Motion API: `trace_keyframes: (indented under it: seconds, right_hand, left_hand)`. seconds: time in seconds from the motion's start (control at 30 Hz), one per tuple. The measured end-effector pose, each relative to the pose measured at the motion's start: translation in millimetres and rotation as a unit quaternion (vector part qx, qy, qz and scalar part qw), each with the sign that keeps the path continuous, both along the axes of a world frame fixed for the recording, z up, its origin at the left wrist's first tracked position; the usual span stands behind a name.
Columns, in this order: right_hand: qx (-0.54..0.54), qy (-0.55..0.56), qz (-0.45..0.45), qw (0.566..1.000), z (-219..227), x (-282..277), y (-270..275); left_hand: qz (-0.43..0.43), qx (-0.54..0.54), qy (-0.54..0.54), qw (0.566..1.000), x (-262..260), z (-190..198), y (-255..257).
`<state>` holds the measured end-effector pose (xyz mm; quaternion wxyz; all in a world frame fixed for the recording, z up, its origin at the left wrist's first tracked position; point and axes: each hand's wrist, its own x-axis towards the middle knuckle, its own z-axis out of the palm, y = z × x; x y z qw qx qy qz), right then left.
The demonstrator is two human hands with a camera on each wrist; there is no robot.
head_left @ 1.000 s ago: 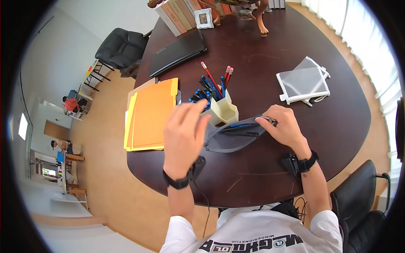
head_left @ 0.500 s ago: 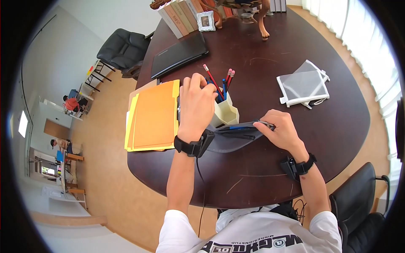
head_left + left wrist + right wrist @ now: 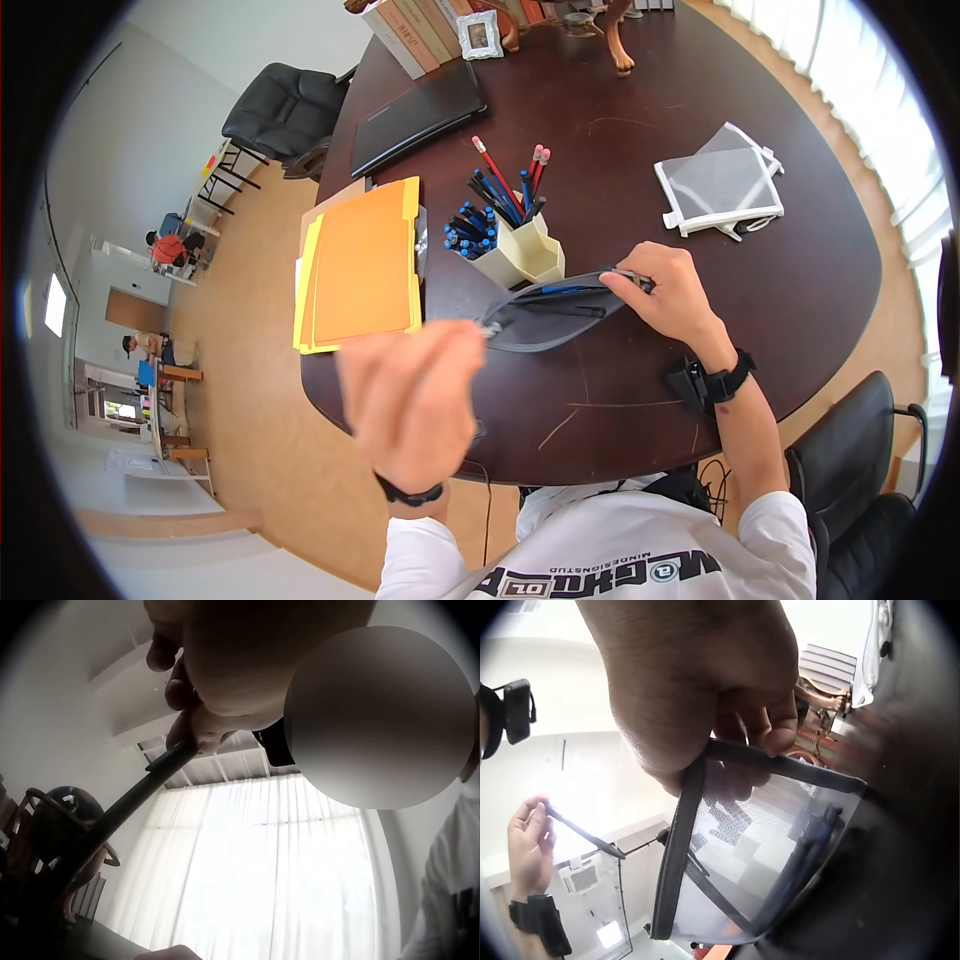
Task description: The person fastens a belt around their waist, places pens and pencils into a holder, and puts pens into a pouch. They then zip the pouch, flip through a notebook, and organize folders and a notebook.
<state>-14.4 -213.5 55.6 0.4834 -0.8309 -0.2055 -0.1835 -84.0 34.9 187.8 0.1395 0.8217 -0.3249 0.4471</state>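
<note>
My left hand (image 3: 415, 400), blurred, is raised left of a grey mesh zip pouch (image 3: 540, 338). It pinches one end of a dark pen (image 3: 124, 806), whose other end points toward the pouch's mouth. My right hand (image 3: 665, 285) grips the pouch's right corner by the dark trim, and the mouth gapes. Through the mesh in the right wrist view, several dark pens (image 3: 802, 847) show inside. Just beyond the pouch stands a cream pen holder (image 3: 535, 258) with blue-capped pens (image 3: 470, 230) and red pencils (image 3: 540, 165).
Yellow and orange folders (image 3: 365, 265) lie at the left, with a black laptop (image 3: 420, 115) behind them. Two white-edged mesh pouches (image 3: 720, 190) lie at the right. Books (image 3: 420, 35), a picture frame (image 3: 480, 36) and a wooden-legged stand (image 3: 619, 45) are at the back.
My left hand reached to the pen holder, then came back toward me and the pouch with a pen in its fingers. The right hand has kept its grip on the pouch.
</note>
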Motion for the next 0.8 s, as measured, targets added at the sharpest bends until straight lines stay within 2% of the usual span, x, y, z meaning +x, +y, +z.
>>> trace_keyframes:
  seconds: [0.2,0.3,0.37,0.6,0.8]
  right_hand:
    - [-0.001,-0.005,0.001,1.0,-2,0,0]
    - [0.002,0.002,0.005,1.0,-1,-1,0]
    - [-0.005,-0.006,0.005,1.0,2,-2,0]
    - [-0.003,0.001,0.016,1.0,5,-2,-1]
    - [-0.002,0.004,0.016,1.0,4,-2,0]
  left_hand:
    - [-0.032,0.151,0.1,0.983,13,-34,-20]
    - [-0.026,0.168,0.141,0.975,23,-61,-30]
    - [-0.007,0.134,0.166,0.977,25,-70,-34]
    - [0.033,0.138,0.227,0.963,43,-90,-36]
    - [0.011,0.153,0.269,0.951,50,-102,-33]
